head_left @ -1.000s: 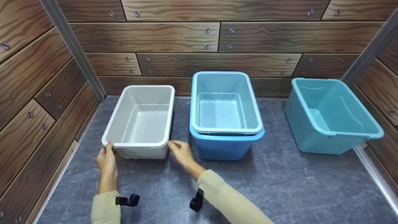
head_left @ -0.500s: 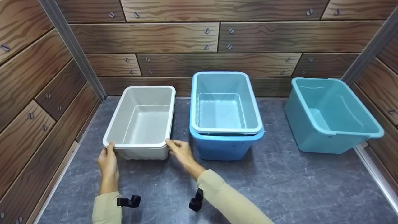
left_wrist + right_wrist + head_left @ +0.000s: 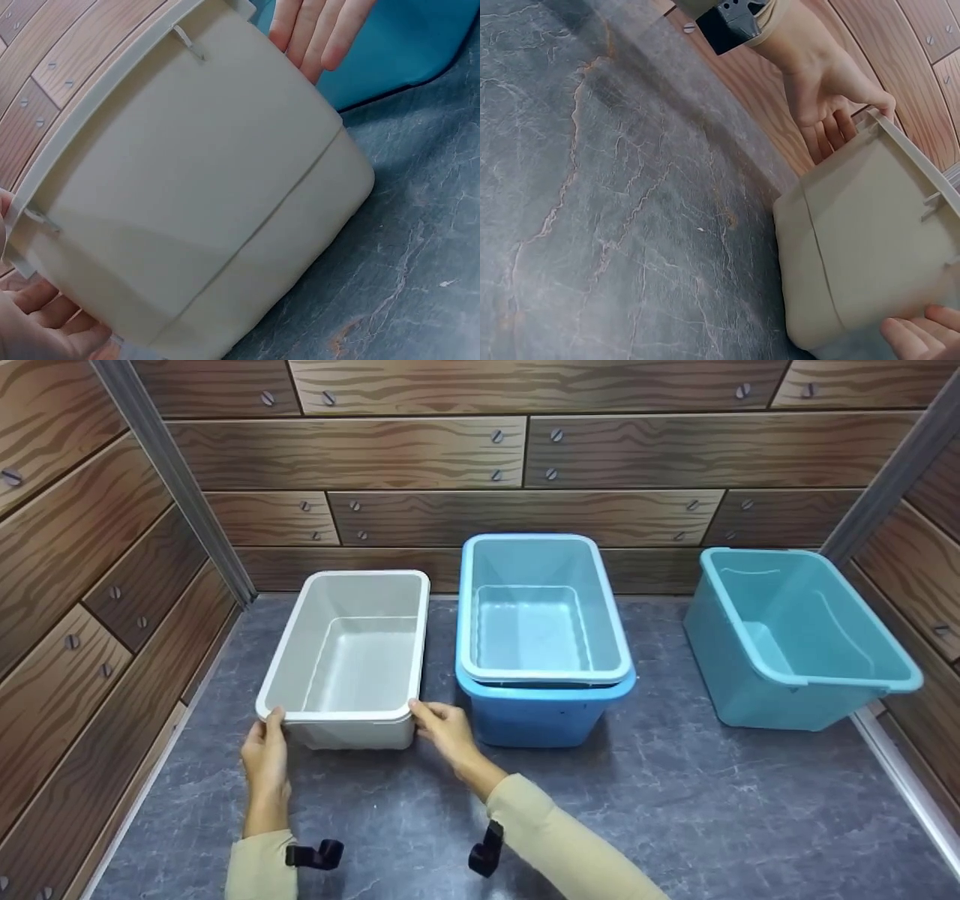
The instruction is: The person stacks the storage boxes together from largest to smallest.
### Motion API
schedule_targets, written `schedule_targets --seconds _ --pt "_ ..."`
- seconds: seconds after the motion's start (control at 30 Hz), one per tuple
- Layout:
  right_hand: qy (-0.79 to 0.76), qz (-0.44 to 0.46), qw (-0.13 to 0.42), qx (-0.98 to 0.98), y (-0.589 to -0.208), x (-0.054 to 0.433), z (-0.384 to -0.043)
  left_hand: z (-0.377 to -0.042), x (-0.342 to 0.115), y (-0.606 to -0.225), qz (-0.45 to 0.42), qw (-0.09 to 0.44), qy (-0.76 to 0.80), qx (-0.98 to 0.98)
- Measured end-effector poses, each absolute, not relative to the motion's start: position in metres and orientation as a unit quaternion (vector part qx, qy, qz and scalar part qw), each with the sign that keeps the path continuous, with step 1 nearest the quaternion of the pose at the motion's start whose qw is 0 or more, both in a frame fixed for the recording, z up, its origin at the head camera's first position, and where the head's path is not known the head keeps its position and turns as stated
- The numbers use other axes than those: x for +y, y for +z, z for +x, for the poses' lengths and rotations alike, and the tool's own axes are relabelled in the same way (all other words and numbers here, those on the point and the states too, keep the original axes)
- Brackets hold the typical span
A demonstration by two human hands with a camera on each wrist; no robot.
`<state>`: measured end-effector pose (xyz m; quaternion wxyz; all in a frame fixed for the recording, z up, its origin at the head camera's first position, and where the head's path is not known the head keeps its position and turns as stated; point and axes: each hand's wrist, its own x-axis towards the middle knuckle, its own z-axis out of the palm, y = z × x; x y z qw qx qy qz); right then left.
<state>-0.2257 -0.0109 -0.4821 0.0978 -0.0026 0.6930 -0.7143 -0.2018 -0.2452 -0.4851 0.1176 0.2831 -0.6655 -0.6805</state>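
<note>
A light grey plastic bin stands on the dark floor at the left in the head view, its inside bare. My left hand grips its front left corner, thumb over the rim and fingers beneath it. At the front right corner, my right hand holds the rim with the thumb on top and the fingers along the side. The left wrist view shows the bin's outer front wall between both hands. From the right wrist, the left hand appears with its thumb on the rim.
Right of the grey bin, a light blue bin sits nested in a darker blue bin. A teal bin stands at the far right. Wood-patterned walls enclose the marbled floor on the left, back and right.
The grey bin has shifted slightly to the right, and both hands have moved with it. My right thumb has come up onto the rim at the front right corner. The other bins stay put.
</note>
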Motion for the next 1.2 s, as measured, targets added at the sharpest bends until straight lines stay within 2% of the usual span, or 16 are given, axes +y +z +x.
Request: schedule_targets --seconds 0.47,0.83,1.2 --pt "-0.706 0.013 0.07 0.705 -0.481 -0.006 -0.217 -0.194 -0.246 -0.485 0.268 0.093 -0.673 -0.683" --pt "-0.712 0.011 0.015 0.702 -0.476 -0.008 -0.222 -0.196 -0.257 -0.48 0.23 0.066 -0.714 -0.658" --pt "-0.7 -0.022 -0.007 0.713 -0.473 -0.009 -0.228 -0.21 -0.263 -0.473 0.24 0.101 -0.736 -0.625"
